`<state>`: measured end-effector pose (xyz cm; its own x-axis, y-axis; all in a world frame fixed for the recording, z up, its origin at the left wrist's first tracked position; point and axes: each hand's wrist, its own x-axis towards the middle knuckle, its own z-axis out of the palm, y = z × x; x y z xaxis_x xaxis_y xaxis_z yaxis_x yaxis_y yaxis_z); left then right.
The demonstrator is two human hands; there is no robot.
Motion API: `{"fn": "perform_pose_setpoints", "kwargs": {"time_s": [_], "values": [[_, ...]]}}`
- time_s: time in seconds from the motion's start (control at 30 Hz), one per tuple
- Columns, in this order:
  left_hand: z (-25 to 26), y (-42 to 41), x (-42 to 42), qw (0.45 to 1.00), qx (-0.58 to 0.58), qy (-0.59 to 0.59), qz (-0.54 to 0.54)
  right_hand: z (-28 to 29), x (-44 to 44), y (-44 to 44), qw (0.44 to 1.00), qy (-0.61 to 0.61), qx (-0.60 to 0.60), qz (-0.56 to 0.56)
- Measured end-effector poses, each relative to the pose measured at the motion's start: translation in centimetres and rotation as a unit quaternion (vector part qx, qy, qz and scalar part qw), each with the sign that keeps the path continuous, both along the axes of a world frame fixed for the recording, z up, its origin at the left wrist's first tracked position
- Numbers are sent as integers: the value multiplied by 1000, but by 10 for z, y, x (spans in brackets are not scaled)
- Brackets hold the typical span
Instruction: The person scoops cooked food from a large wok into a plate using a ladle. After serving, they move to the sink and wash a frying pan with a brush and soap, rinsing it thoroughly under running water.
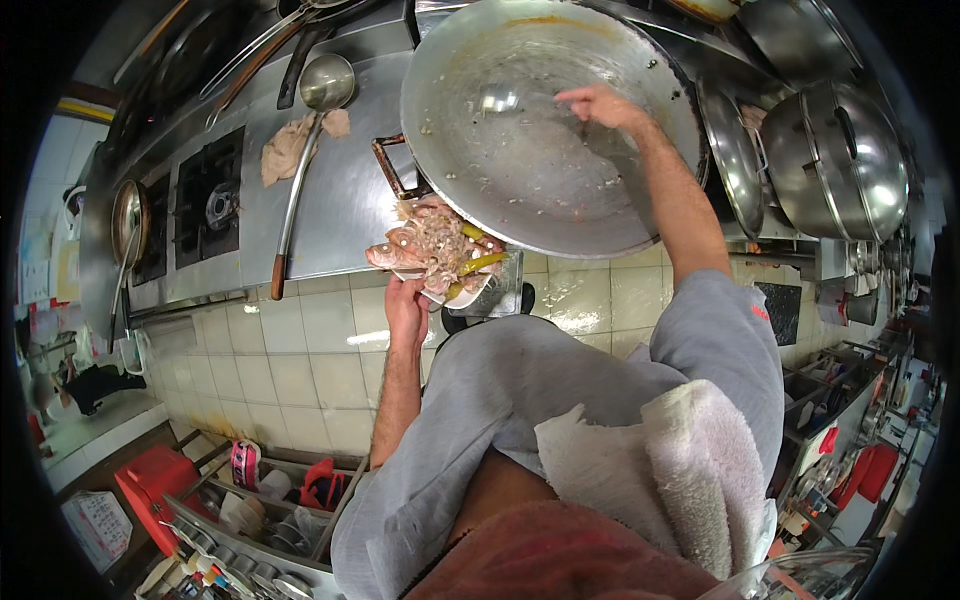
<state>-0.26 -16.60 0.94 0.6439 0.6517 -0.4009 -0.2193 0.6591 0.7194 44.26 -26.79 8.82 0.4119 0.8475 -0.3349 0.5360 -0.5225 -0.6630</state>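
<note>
My left hand (407, 309) grips the edge of a white plate (471, 295), held just below the near-left rim of a very large metal wok (517, 176). Heaped on the plate are pinkish fish pieces (391, 253) that look like heads, pale chopped bits (437, 244) and long yellow-green peppers (484, 263). Over the wok's bowl, my right hand (606, 107) has its index finger stretched out to the left, and nothing shows in it. Small food scraps and a wet sheen mark the wok's inner surface. Beside the plate juts the wok's rusty loop handle (388, 171).
A long-handled ladle (300, 184) lies on the steel counter (349, 217) by a crumpled cloth (283, 152). Further left is a gas burner (217, 206). Large steel pots (840, 161) and a round lid (731, 161) stand right. Behind me is a shelf rack (259, 502) on the tiled floor (277, 375).
</note>
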Motion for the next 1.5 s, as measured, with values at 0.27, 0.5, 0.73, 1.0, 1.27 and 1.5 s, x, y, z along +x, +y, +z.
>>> {"fn": "perform_pose_setpoints", "kwargs": {"time_s": [0.27, 0.5, 0.73, 1.0, 1.27, 1.5], "values": [[1, 2, 0, 1000, 3, 16, 3, 37, -4, -82, 883, -369, -214, -194], [0, 7, 5, 1000, 11, 1, -28, 53, -17, -107, 857, -430, -198, -203], [3, 6, 8, 999, -11, -26, -35, 51, -49, -114, 876, -399, -221, -157], [-1, 6, 5, 1000, -9, -3, -29, 51, -42, -132, 853, -436, -232, -172], [-6, 6, 2, 999, -3, -4, -32, 64, -42, -119, 869, -413, -215, -167], [2, 3, 5, 999, 1, 12, -30, -1, 0, -93, 922, -339, -105, -152]]}}
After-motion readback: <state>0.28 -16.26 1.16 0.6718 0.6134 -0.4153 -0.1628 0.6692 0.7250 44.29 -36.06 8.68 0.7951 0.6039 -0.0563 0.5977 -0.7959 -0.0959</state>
